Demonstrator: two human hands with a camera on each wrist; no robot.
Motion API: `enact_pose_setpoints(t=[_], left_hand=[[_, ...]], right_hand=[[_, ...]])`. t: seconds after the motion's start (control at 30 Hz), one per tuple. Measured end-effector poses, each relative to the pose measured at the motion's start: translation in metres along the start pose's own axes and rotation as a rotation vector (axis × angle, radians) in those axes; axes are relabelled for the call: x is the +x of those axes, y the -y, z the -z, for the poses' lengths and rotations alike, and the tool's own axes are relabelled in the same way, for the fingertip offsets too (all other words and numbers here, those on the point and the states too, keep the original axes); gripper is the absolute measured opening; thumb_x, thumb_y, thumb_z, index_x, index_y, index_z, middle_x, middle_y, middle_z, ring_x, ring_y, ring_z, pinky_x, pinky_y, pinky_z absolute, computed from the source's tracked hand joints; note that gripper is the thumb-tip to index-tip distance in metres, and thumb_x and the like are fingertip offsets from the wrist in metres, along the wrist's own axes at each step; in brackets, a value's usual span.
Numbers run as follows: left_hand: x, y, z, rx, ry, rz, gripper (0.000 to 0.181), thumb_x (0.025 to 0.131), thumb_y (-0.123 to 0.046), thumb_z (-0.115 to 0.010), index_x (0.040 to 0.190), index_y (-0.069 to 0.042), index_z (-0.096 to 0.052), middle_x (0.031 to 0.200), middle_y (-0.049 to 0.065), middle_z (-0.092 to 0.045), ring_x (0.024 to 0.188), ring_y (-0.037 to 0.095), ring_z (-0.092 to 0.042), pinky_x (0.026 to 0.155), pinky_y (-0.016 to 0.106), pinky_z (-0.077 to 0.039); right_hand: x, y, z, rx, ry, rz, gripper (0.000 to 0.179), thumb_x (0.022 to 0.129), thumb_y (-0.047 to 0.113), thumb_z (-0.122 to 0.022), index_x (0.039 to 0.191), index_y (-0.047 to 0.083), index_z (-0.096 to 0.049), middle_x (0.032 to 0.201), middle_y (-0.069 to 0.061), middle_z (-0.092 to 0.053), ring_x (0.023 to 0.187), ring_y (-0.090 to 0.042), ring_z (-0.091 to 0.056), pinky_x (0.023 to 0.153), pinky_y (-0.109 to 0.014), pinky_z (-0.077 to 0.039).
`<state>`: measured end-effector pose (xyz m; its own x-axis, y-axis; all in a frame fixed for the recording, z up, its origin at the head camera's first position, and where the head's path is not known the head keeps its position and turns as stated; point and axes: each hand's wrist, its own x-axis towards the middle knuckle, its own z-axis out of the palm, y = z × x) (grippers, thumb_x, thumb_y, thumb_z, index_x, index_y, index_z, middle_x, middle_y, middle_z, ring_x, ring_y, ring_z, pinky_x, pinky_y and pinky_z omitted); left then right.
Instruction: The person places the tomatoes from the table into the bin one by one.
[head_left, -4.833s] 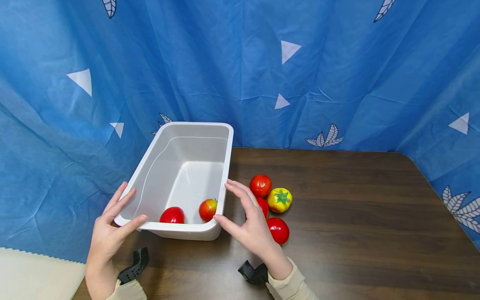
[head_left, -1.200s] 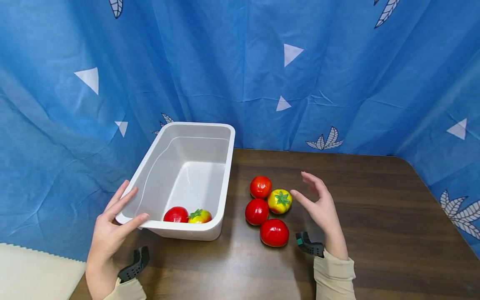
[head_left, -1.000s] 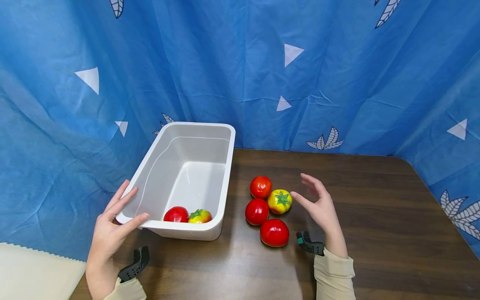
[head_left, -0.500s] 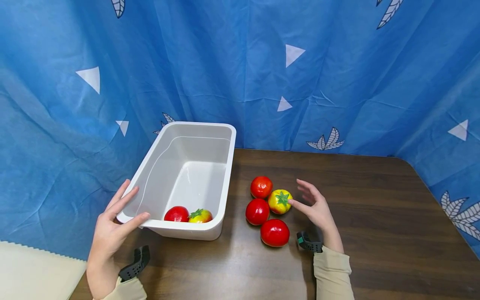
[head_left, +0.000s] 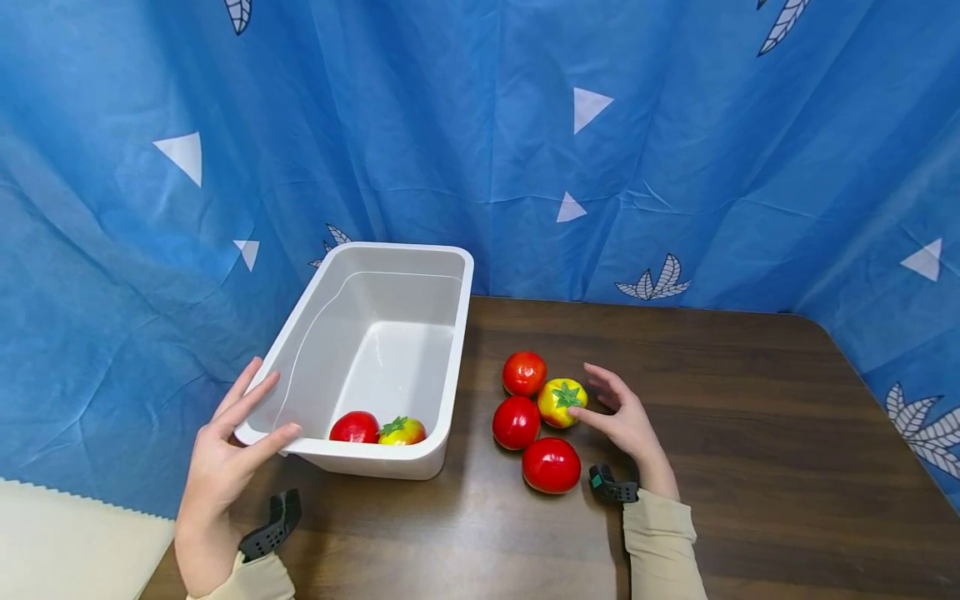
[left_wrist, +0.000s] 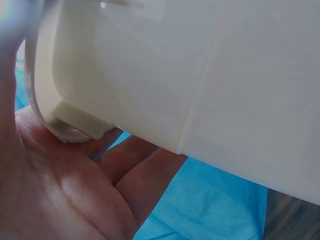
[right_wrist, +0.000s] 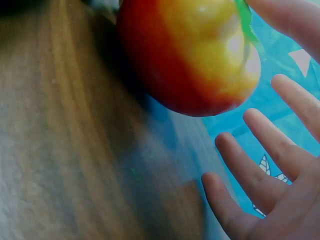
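Note:
A white plastic bin (head_left: 457, 333) stands tilted towards me at the left, with a red tomato (head_left: 355, 427) and a yellow-red tomato (head_left: 402, 431) inside. My left hand (head_left: 225, 462) grips its near left corner, thumb on the front rim and fingertips over the side rim; the left wrist view has the palm (left_wrist: 70, 195) behind that corner. Beside the yellow tomato (head_left: 557, 395) with a green leafy top is my right hand (head_left: 626, 421), thumb at its top. In the right wrist view the spread fingers (right_wrist: 260, 185) stand apart from the yellow-red tomato (right_wrist: 195, 55).
Red tomatoes lie close by: one behind (head_left: 524, 373), one to the left (head_left: 516, 422) and one in front (head_left: 551, 465). Brown wooden table (head_left: 772, 450) extends to the right. A blue patterned curtain (head_left: 675, 150) hangs behind, and a cream cloth (head_left: 67, 542) lies at the lower left.
My right hand has left the bin's right rim and come to the right side of the yellow tomato, lately moving left onto it. The left hand keeps its place on the bin.

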<state>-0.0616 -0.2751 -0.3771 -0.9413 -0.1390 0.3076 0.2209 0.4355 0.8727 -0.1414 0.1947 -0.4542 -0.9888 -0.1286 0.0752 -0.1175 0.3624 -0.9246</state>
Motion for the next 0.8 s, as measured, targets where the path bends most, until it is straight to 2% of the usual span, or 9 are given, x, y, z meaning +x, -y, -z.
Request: enact_pose_setpoints(t=[0.07, 0.17, 0.5, 0.6, 0.8], left_hand=[[0.0, 0.0, 0.0, 0.012, -0.003, -0.002, 0.069, 0.074, 0.011, -0.071, 0.137, -0.004, -0.048, 0.153, 0.002, -0.026, 0.128, 0.021, -0.033, 0.077, 0.01, -0.044], [0.0, 0.0, 0.0, 0.02, -0.007, -0.004, 0.069, 0.074, 0.011, -0.072, 0.137, -0.004, -0.048, 0.152, 0.002, -0.027, 0.128, 0.021, -0.033, 0.077, 0.01, -0.044], [0.0, 0.0, 0.0, 0.022, -0.004, -0.023, 0.069, 0.073, 0.013, -0.071, 0.136, -0.003, -0.048, 0.152, 0.004, -0.027, 0.126, 0.017, -0.035, 0.077, 0.01, -0.044], [0.0, 0.0, 0.0, 0.03, -0.005, -0.021, 0.069, 0.073, 0.013, -0.071, 0.136, -0.003, -0.048, 0.152, 0.003, -0.027, 0.126, 0.017, -0.035, 0.077, 0.01, -0.044], [-0.001, 0.0, 0.0, 0.03, -0.004, -0.018, 0.069, 0.073, 0.013, -0.071, 0.136, -0.003, -0.048, 0.152, 0.003, -0.027, 0.125, 0.016, -0.035, 0.076, 0.01, -0.045]], right_hand=[[0.0, 0.001, -0.001, -0.013, 0.011, 0.002, 0.069, 0.08, 0.013, -0.073, 0.14, 0.004, -0.039, 0.141, -0.02, -0.038, 0.126, -0.04, -0.036, 0.103, -0.056, -0.03], [-0.003, 0.016, -0.002, -0.008, 0.027, -0.016, 0.069, 0.08, 0.008, -0.072, 0.139, 0.0, -0.039, 0.141, -0.024, -0.037, 0.126, -0.044, -0.035, 0.103, -0.057, -0.029], [-0.003, 0.019, -0.006, -0.029, 0.086, -0.066, 0.07, 0.079, 0.013, -0.073, 0.14, 0.003, -0.039, 0.138, -0.023, -0.042, 0.121, -0.04, -0.04, 0.099, -0.057, -0.034], [-0.002, 0.016, -0.006, -0.036, 0.096, -0.06, 0.07, 0.079, 0.014, -0.073, 0.139, 0.002, -0.04, 0.136, -0.021, -0.043, 0.119, -0.038, -0.041, 0.098, -0.056, -0.035], [0.006, -0.012, -0.01, -0.059, 0.093, -0.075, 0.071, 0.078, 0.021, -0.076, 0.139, 0.009, -0.042, 0.134, -0.016, -0.046, 0.117, -0.035, -0.043, 0.095, -0.054, -0.039]])
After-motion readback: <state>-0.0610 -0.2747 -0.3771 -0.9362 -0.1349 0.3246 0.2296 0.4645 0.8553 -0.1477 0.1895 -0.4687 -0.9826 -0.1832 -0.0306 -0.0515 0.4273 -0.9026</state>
